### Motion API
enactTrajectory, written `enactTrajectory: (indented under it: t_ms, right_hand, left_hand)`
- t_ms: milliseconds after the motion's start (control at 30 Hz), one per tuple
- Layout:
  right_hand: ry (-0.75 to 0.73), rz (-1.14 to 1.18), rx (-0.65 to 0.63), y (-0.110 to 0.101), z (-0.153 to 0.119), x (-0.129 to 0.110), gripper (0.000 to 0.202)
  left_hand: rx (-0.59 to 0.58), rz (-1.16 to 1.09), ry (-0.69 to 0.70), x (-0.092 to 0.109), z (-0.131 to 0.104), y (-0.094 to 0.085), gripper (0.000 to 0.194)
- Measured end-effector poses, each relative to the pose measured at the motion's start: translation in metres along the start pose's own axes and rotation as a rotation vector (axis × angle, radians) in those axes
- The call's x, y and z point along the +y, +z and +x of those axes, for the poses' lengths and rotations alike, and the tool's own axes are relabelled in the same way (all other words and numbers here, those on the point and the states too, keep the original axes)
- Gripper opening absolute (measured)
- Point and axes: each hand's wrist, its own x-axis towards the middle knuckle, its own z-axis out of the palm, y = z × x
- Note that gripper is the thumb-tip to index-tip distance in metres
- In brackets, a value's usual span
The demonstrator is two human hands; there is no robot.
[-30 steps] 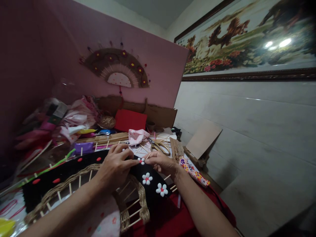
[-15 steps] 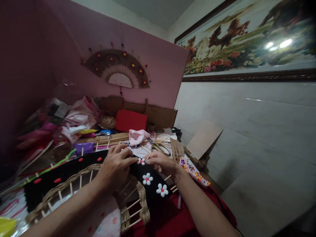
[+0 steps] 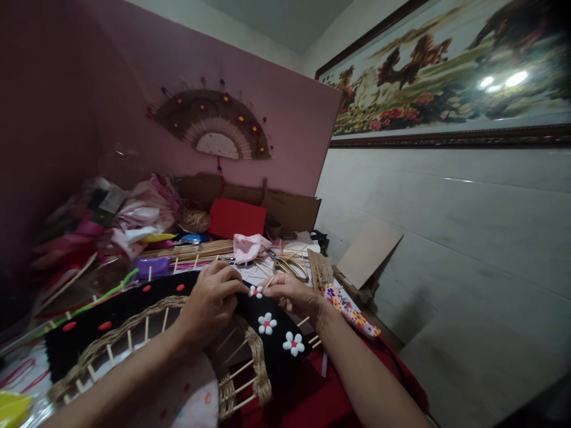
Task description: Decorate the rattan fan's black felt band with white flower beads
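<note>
A half-round fan lies before me, with a black cloth band (image 3: 247,312), woven twine bands (image 3: 256,356) and pale sticks. My left hand (image 3: 217,300) rests bent over the black band, gripping the fan, one fingertip touching the left side of a small white flower (image 3: 256,291) with a red centre. At that flower's right side, my right hand (image 3: 289,292) is closed in a pinch. A thin pale stick shows by those fingertips; whether it is held cannot be made out. Two finished-looking white flowers (image 3: 267,323) sit lower on the band, and several red dots (image 3: 104,325) line its left part.
Gold-handled scissors (image 3: 289,267) lie behind my right hand. A purple packet (image 3: 153,267), a twine ball (image 3: 195,220), a red sheet (image 3: 237,217) and pink-spotted cloth (image 3: 250,246) sit farther back. Another decorated fan (image 3: 218,122) hangs on the pink panel. Floral fabric (image 3: 352,312) lies at right.
Both hands stay at the same small flower with nearly the same hold. The view has shifted very slightly; nothing else has visibly moved.
</note>
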Motion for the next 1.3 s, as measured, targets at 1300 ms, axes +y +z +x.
enactTrajectory:
  t_ms: [1300]
  right_hand:
    - [0.005,-0.023,0.007,-0.0001,0.001,0.0005,0.028]
  left_hand:
    - [0.032,-0.026,-0.01,0.0025,0.0002,0.0029,0.037]
